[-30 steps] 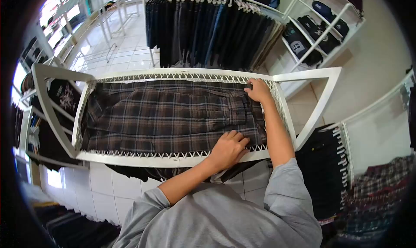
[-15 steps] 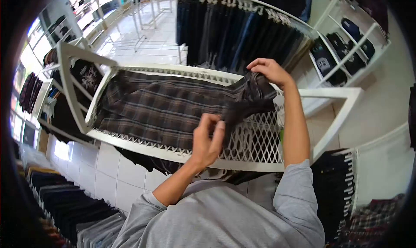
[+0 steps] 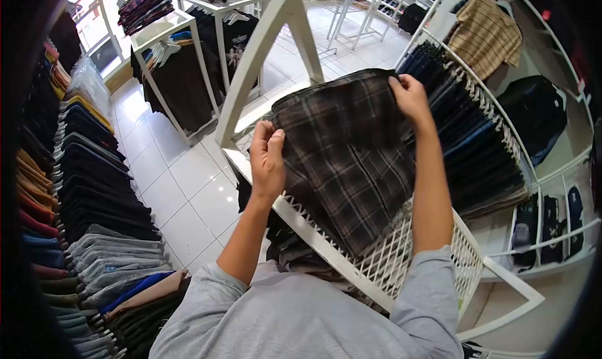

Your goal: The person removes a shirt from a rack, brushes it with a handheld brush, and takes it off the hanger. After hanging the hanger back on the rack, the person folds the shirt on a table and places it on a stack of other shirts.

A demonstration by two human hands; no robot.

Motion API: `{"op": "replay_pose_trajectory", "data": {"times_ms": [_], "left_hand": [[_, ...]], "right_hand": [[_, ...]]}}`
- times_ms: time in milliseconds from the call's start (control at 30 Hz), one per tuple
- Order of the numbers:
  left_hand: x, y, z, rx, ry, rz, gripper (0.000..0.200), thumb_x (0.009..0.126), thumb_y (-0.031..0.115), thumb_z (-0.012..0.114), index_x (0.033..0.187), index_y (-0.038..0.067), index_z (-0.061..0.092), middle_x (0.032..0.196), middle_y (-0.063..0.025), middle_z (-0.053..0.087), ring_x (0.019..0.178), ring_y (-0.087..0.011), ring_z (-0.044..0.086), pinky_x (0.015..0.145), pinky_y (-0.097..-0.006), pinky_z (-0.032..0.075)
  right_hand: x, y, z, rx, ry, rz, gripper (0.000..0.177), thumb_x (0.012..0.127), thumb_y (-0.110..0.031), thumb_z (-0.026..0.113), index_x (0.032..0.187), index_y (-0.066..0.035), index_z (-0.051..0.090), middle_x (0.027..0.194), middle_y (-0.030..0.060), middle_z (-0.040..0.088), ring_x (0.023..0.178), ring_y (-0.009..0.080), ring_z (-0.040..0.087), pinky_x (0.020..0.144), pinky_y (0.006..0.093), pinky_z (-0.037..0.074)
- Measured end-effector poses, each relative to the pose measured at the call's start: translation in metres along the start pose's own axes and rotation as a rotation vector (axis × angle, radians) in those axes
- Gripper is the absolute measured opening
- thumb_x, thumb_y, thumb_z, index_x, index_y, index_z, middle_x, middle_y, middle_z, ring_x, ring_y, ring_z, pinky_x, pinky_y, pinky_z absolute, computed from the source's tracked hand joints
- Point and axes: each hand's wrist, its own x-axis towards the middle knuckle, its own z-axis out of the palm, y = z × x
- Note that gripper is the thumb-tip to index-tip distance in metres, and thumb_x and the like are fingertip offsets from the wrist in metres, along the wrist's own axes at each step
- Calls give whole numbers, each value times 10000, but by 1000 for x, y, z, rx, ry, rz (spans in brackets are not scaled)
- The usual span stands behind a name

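Note:
A dark brown and black plaid shirt (image 3: pixel 348 171) hangs between my two hands, its upper edge stretched across and lifted. At the cloth's left corner, my left hand (image 3: pixel 268 161) is closed in a pinch, thumb up. My right hand (image 3: pixel 411 100) grips the upper right corner with thumb and fingers. The shirt's lower part drapes down onto the white mesh rack top (image 3: pixel 464 258), covering much of it. Folds run diagonally through the lower cloth.
White frame uprights (image 3: pixel 260 58) rise at the rack's far left end. Rows of hanging clothes (image 3: pixel 94 177) line the left side. Hanging trousers (image 3: pixel 464 139) stand at the right, below a tan plaid shirt (image 3: pixel 486 33). Caps (image 3: pixel 523 233) sit on a right-hand shelf.
The shirt, lying along the mesh before, is now raised and spread between both hands. My left hand has moved up and left onto its corner. The view has turned left.

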Motion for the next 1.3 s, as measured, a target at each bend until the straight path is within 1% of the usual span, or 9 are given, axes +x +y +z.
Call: {"op": "replay_pose_trajectory", "data": {"times_ms": [100, 200, 367, 667, 933, 1100, 1200, 1233, 1300], "left_hand": [[11, -13, -41, 408, 20, -156, 180, 961, 137, 565, 849, 17, 492, 789, -49, 486, 769, -131, 460, 672, -297, 396], [4, -35, -53, 904, 80, 77, 170, 816, 138, 620, 783, -16, 556, 922, -162, 615, 911, -371, 557, 825, -444, 457], [-6, -49, -57, 1084, 18, 84, 165, 762, 148, 640, 733, 11, 554, 981, -146, 630, 975, -332, 547, 895, -448, 397], [-5, -43, -51, 1211, 74, 100, 365, 766, 342, 828, 906, 33, 695, 1144, -101, 620, 1179, -328, 481, 1029, -499, 308], [-4, -46, -57, 1182, -62, 190, 239, 861, 236, 723, 990, 43, 668, 1001, -121, 648, 1144, -317, 523, 1018, -494, 316], [5, -11, -43, 1119, -104, 255, 225, 882, 182, 724, 977, 22, 599, 879, -164, 643, 890, -353, 612, 836, -443, 429], [26, 25, -29, 646, -146, 153, 258, 875, 156, 758, 965, 0, 573, 707, -154, 614, 595, -292, 578, 590, -395, 455], [38, 41, -20, 622, -183, 152, 280, 865, 198, 754, 944, 4, 568, 729, -200, 632, 702, -401, 647, 644, -448, 474], [67, 68, 3, 528, -242, 315, 312, 842, 229, 799, 915, 8, 591, 786, -184, 672, 739, -372, 668, 660, -428, 490]], "right_hand": [[-7, -22, 72, -189, 2, 51, 385, 971, -363, 592, 1139, -21, 655, 1111, 263, 693, 1080, 456, 641, 927, 486, 495], [-27, 11, 137, -243, -83, 163, 377, 978, -360, 559, 1140, -26, 621, 1127, 275, 684, 1099, 464, 630, 937, 512, 486], [-50, 32, 159, -257, 51, 99, 427, 964, -426, 600, 1150, -43, 633, 1064, 234, 672, 1022, 434, 627, 890, 500, 479], [-55, 31, 155, -350, 37, -16, 461, 864, -464, 711, 1047, -41, 710, 1019, 218, 642, 1018, 416, 601, 905, 487, 470], [-53, 23, 148, -20, -40, -89, 344, 948, -317, 658, 1093, -17, 570, 973, 308, 677, 964, 526, 626, 805, 553, 478], [-36, -4, 91, 15, -5, -134, 356, 943, -326, 701, 1101, -26, 591, 947, 238, 702, 908, 380, 694, 799, 435, 518], [-15, -9, 35, 136, -48, -224, 332, 937, -255, 732, 1102, -1, 595, 947, 146, 698, 881, 217, 644, 793, 355, 501], [-8, -14, 11, 180, -57, -272, 322, 939, -233, 739, 1102, 5, 597, 949, 105, 693, 876, 165, 612, 796, 327, 491], [-3, -40, -43, 255, -5, -298, 266, 956, -204, 728, 1092, -5, 614, 973, 43, 669, 884, 119, 564, 806, 299, 471]]}}
